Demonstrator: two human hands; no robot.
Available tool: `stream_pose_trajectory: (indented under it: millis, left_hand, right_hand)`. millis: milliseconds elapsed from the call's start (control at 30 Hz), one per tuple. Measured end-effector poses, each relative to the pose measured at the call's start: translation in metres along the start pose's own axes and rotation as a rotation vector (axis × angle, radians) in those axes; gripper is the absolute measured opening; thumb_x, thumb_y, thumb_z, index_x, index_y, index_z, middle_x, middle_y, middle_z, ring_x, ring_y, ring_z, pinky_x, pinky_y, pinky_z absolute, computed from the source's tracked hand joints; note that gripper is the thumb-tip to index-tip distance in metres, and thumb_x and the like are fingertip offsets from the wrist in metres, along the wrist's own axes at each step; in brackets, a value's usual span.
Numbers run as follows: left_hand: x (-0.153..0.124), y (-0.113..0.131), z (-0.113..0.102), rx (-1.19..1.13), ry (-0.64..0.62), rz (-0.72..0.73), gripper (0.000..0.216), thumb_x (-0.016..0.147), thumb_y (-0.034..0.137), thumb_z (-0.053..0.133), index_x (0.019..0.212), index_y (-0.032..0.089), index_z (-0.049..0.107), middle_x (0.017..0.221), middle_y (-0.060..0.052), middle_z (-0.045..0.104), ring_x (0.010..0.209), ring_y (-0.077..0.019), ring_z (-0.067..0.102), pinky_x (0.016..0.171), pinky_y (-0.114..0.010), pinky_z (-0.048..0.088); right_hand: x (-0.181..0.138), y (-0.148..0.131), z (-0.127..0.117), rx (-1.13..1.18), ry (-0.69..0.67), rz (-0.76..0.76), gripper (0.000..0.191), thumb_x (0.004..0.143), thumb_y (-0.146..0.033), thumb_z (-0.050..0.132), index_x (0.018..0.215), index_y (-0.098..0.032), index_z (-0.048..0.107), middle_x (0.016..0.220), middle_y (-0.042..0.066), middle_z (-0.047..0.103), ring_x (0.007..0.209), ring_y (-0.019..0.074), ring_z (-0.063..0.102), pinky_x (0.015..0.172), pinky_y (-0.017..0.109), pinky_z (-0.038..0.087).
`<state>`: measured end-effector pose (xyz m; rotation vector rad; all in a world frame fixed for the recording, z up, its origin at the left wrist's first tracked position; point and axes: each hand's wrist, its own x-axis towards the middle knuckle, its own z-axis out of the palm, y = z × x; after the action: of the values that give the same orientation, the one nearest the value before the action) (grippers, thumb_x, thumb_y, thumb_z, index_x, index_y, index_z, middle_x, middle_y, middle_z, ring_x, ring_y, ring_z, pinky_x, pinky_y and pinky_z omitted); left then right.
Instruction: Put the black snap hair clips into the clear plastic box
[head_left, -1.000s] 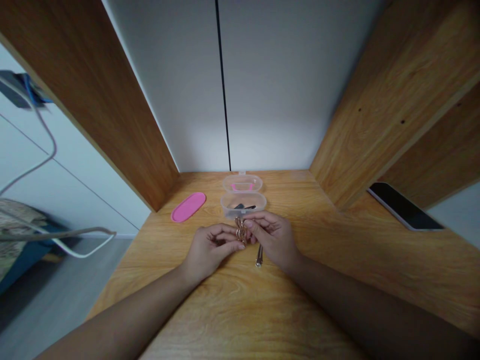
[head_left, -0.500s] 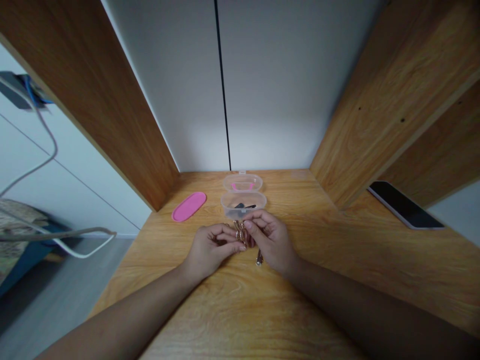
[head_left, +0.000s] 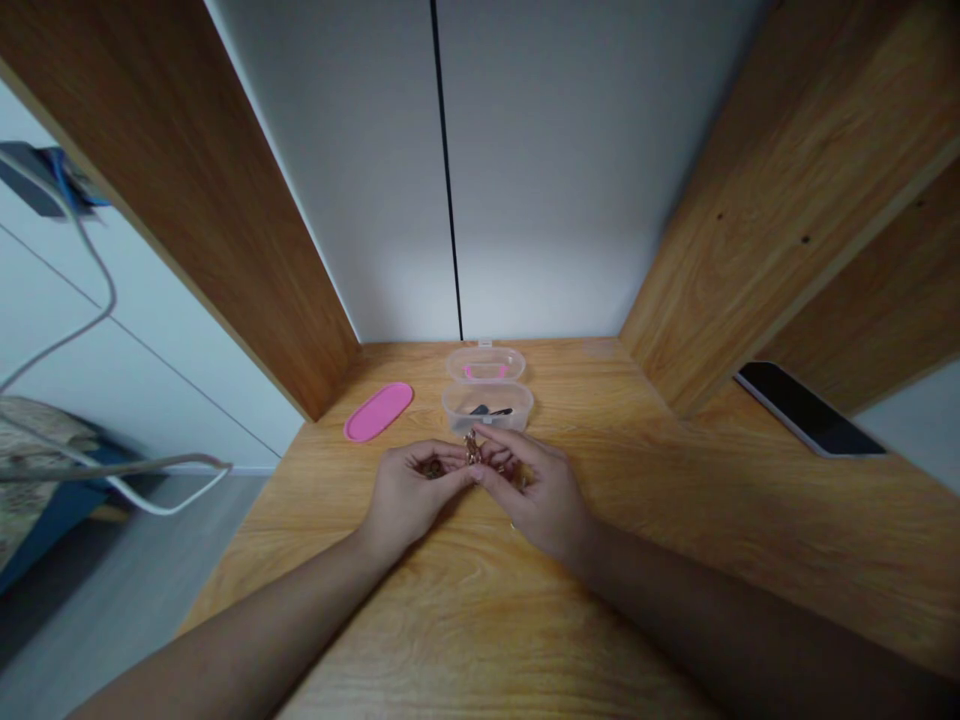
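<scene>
My left hand and my right hand meet over the wooden table, in front of the small clear case. Between their fingertips is a shiny gold-coloured chain, bunched up and partly hidden by the fingers. Both hands are closed on it, thumbs nearly touching. More gold-coloured bits show inside the curled left fingers and beneath the right palm. Just beyond the fingertips stands the open clear plastic case, its lid tipped back, with small dark items inside.
A pink oval lid or tray lies left of the case. On the right, a phone rests by a wooden panel. Wooden panels and a pale back wall enclose the table. A white cable hangs at the left.
My hands have come closer together, and the chain is bunched tighter between the fingertips. Its end that dangled under my right hand is now mostly hidden. Case and pink piece stay put.
</scene>
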<state>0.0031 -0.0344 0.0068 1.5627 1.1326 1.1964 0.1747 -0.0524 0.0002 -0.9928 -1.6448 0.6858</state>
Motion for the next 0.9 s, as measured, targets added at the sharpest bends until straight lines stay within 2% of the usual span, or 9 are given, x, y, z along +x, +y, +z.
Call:
stream_pose_trajectory:
  millis: [67,233,433,633,733,800,900]
  left_hand:
    - [0.001,0.001,-0.001,-0.004,0.002,0.003,0.032,0.066,0.043,0.085,0.076,0.014,0.076,0.073,-0.007,0.076,0.064,-0.0165,0.07,0.063,-0.025,0.059]
    - [0.001,-0.002,-0.005,0.039,-0.003,0.088,0.026,0.07,0.039,0.083,0.08,0.015,0.077,0.075,-0.007,0.077,0.065,-0.0165,0.07,0.064,-0.025,0.058]
    - [0.002,-0.006,-0.01,0.173,-0.016,0.281,0.019,0.076,0.036,0.08,0.074,0.017,0.077,0.077,-0.008,0.076,0.068,-0.0161,0.069,0.066,-0.025,0.055]
    - [0.001,-0.003,-0.011,0.239,-0.052,0.331,0.02,0.079,0.036,0.077,0.073,0.017,0.077,0.073,-0.008,0.074,0.066,-0.0157,0.067,0.061,-0.023,0.052]
    - [0.002,-0.007,-0.011,0.305,-0.078,0.346,0.02,0.081,0.036,0.074,0.087,0.017,0.078,0.079,-0.009,0.076,0.068,-0.0155,0.068,0.064,-0.024,0.053]
    - [0.004,-0.01,-0.012,0.325,-0.089,0.405,0.034,0.078,0.039,0.077,0.104,0.018,0.076,0.085,-0.009,0.076,0.072,-0.0163,0.068,0.067,-0.026,0.055]
    - [0.009,-0.012,-0.015,0.367,-0.067,0.519,0.05,0.072,0.042,0.082,0.114,0.017,0.072,0.085,-0.008,0.076,0.071,-0.0169,0.067,0.067,-0.028,0.054]
  right_hand:
    - [0.001,0.001,0.0,0.002,0.014,-0.003,0.041,0.086,-0.031,0.071,0.126,-0.027,0.067,0.101,0.005,0.076,0.083,0.019,0.071,0.071,0.03,0.058]
    - [0.005,0.002,0.001,-0.053,0.042,-0.039,0.02,0.081,-0.034,0.077,0.099,-0.025,0.077,0.088,0.005,0.077,0.072,0.0189,0.068,0.063,0.03,0.055]
    - [0.005,0.006,0.002,-0.034,0.028,-0.051,0.018,0.079,-0.031,0.077,0.095,-0.023,0.076,0.087,0.005,0.075,0.069,0.0163,0.064,0.06,0.027,0.051]
    - [0.005,0.003,0.001,-0.047,0.004,-0.072,0.014,0.08,-0.027,0.075,0.092,-0.021,0.073,0.079,0.003,0.071,0.065,0.0151,0.061,0.055,0.025,0.047]
    - [0.006,0.002,0.001,-0.084,0.05,-0.106,0.012,0.08,-0.026,0.073,0.09,-0.02,0.073,0.079,0.004,0.071,0.067,0.0156,0.061,0.058,0.027,0.049]
    - [0.006,0.002,-0.001,-0.123,0.133,-0.125,0.013,0.08,-0.025,0.073,0.093,-0.02,0.073,0.083,0.004,0.072,0.071,0.0167,0.063,0.062,0.028,0.051]
    - [0.01,0.002,-0.006,-0.195,0.249,-0.153,0.014,0.079,-0.024,0.074,0.093,-0.02,0.073,0.086,0.005,0.073,0.073,0.0178,0.064,0.065,0.03,0.052]
